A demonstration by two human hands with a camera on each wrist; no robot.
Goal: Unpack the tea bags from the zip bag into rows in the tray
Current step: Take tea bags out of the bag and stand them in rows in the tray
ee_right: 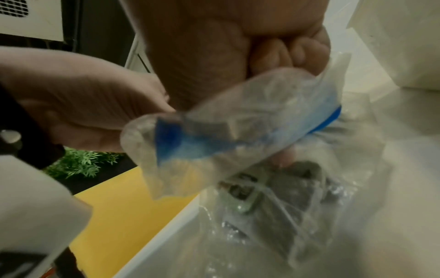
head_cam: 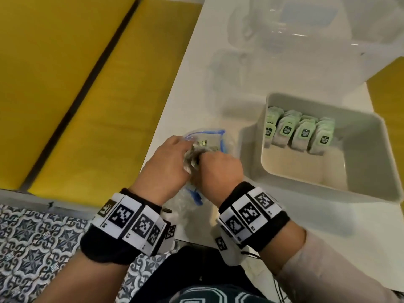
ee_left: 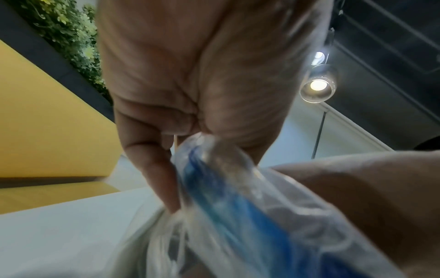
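A clear zip bag (head_cam: 205,138) with a blue zip strip lies on the white table, left of the grey tray (head_cam: 371,132). My left hand (head_cam: 172,160) grips the bag's rim (ee_left: 209,150) with curled fingers. My right hand (head_cam: 218,169) is in the bag's mouth. Three of its fingers (ee_right: 292,50) are curled, while thumb and forefinger reach down through the plastic and pinch the tea bags (ee_right: 273,188) inside. The zip flap (ee_right: 238,135) drapes over that hand. A row of green-labelled tea bags (head_cam: 299,132) stands along the tray's far wall.
Clear plastic containers (head_cam: 284,25) stand at the back of the table. A yellow bench (head_cam: 76,84) runs along the table's left edge. Patterned floor tiles (head_cam: 32,248) show at the lower left. The near half of the tray holds nothing.
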